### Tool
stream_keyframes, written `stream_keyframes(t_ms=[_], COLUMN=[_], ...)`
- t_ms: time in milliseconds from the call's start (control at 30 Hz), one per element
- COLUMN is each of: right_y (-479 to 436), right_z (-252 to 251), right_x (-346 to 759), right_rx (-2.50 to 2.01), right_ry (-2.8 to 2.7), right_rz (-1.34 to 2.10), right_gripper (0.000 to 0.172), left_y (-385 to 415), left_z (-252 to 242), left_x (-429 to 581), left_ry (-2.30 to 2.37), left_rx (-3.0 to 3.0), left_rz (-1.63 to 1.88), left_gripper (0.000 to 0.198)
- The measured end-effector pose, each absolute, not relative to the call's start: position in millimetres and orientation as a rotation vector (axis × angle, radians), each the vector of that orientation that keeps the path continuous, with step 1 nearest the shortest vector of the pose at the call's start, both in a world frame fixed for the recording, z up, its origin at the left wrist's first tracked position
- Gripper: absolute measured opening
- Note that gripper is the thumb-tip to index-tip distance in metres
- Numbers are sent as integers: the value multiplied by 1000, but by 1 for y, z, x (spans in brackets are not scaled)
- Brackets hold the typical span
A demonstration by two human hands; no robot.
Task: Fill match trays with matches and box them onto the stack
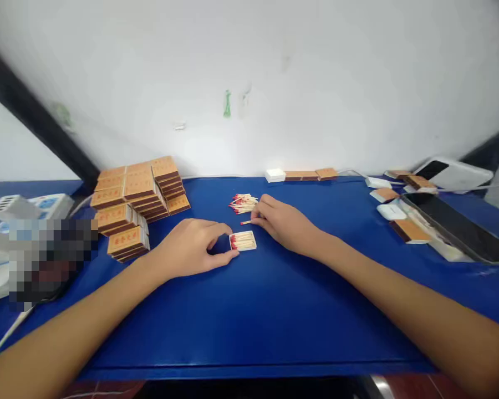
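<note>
The right hand (276, 221) is pinching 1 match (245, 223), its red head pointing to 9 o'clock. The left hand (202, 244) is gripping the white tray (247, 249), which is lying at 3 o'clock from it and holding red-tipped matches (243, 239). At 12 o'clock from the tray, a match pile (243, 203) is lying; at the left hand's 10 o'clock, matchbox stacks (128, 208) are standing.

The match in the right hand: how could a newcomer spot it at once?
On the blue table, find the right hand, near the middle. It holds the match, between the match pile behind and the white matchbox tray in front. Red head pointing left, this match is single while the others lie bunched.
</note>
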State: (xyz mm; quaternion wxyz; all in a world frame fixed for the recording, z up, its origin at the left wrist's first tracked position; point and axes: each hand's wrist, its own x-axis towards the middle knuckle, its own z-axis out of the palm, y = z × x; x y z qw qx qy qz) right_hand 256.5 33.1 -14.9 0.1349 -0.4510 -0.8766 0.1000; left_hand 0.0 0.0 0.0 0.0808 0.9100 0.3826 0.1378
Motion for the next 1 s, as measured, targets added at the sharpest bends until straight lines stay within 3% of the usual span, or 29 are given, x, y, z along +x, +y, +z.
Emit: stream_keyframes(t_ms=[300, 500, 733, 1000], right_y=[13, 1, 4, 33], right_z=[-9, -10, -13, -29], right_x=[254, 245, 249, 264], right_rx=[-1152, -1103, -1034, -1059], right_ry=[-2451, -2554, -2489, -2364], right_rz=[201, 139, 248, 12], right_gripper=[8, 16, 9, 21], left_y=[3, 4, 4, 3], left_z=[-6, -8, -7, -5], left_x=[-3, -3, -3, -3], left_ry=[1200, 1203, 1179, 1204], left_rx=[2760, 2770, 2781, 2780], left_rz=[494, 534, 539, 506], left_gripper=[29, 29, 29, 29])
